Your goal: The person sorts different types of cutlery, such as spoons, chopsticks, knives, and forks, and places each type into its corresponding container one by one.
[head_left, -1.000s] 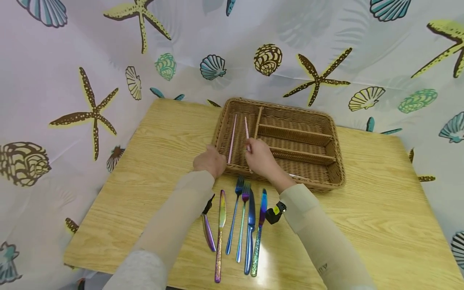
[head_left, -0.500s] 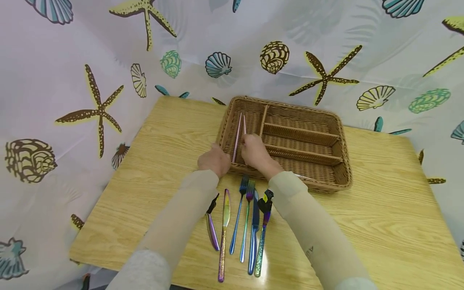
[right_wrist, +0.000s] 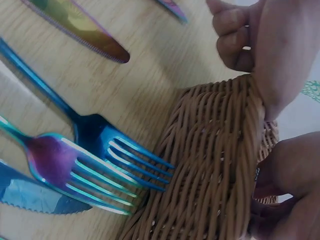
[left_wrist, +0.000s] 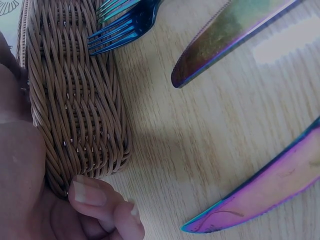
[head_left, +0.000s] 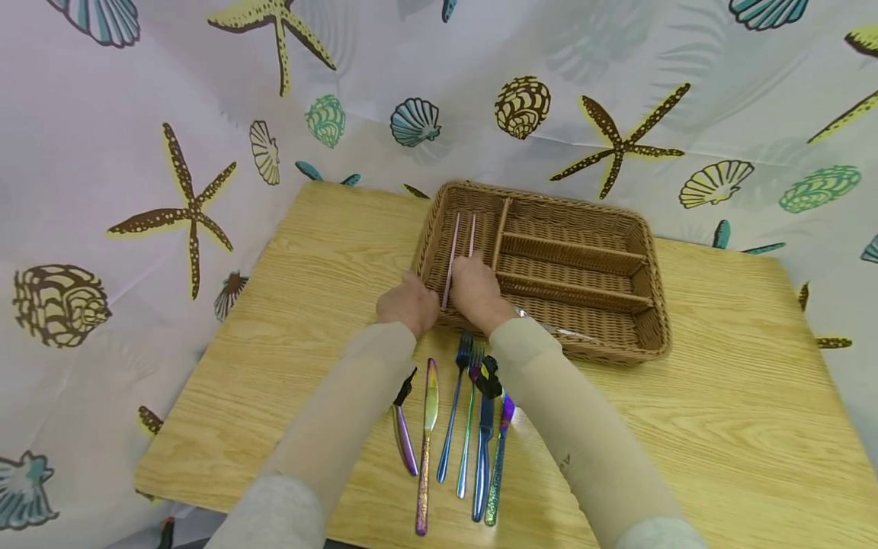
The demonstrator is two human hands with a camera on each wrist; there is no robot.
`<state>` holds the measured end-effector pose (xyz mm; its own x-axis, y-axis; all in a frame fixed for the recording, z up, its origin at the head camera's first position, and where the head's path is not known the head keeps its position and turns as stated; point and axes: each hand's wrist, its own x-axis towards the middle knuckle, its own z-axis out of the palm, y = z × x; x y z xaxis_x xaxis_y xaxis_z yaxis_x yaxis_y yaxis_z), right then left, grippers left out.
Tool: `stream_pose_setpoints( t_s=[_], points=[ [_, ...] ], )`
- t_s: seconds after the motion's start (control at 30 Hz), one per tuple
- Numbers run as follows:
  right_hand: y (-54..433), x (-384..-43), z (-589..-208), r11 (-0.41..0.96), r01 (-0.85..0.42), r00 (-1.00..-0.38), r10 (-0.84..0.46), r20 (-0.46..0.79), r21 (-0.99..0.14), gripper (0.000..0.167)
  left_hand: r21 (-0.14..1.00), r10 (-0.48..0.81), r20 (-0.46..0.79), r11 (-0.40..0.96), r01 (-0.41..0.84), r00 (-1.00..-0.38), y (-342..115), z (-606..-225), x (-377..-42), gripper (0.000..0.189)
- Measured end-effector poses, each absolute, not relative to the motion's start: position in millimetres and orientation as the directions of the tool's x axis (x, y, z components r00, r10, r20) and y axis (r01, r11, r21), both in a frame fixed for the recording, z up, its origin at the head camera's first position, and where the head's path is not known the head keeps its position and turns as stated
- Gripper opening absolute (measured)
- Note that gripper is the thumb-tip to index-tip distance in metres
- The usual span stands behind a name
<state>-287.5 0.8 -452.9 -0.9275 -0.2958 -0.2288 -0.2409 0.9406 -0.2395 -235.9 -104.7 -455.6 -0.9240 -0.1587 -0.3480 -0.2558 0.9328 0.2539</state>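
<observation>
Wooden table (head_left: 727, 343) below, left hand (head_left: 409, 303) grips basket (head_left: 586, 314); a pink stick (head_left: 472, 234) runs under right hand (head_left: 476, 290), hold unclear.

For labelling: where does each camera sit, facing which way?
Head: on the head, facing forward and down at the basket; left grip, right grip, sleeves show.
Left wrist: on that wrist, facing the basket's outside and knives; left grip shows.
Right wrist: on that wrist, facing basket and forks; both grips show.
Both wrist views share basket and forks.

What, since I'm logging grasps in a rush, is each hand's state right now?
Left hand: closed, holding the basket by its near left corner.
Right hand: cannot be told; it covers part of a pink stick inside the basket, fingertips hidden.
</observation>
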Motion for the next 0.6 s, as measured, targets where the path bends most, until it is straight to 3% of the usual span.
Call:
stream_pose_setpoints(
  t_s=[0.3, 0.6],
  points=[
    [-2.8, -286.0, -460.6, 0.941, -0.281, -0.883, -0.331, -0.334, -0.19, 0.033, 0.257, -0.166, -0.355, 0.929, -0.267, -0.92, -104.2, -459.5, -238.5, 0.054],
    [-4.5, -285.7, -458.0, 0.944, -0.283, -0.873, -0.327, -0.361, -0.171, 0.026, 0.248, -0.152, -0.374, 0.934, -0.256, -0.915, -104.3, -457.2, -237.3, 0.062]
  ],
)
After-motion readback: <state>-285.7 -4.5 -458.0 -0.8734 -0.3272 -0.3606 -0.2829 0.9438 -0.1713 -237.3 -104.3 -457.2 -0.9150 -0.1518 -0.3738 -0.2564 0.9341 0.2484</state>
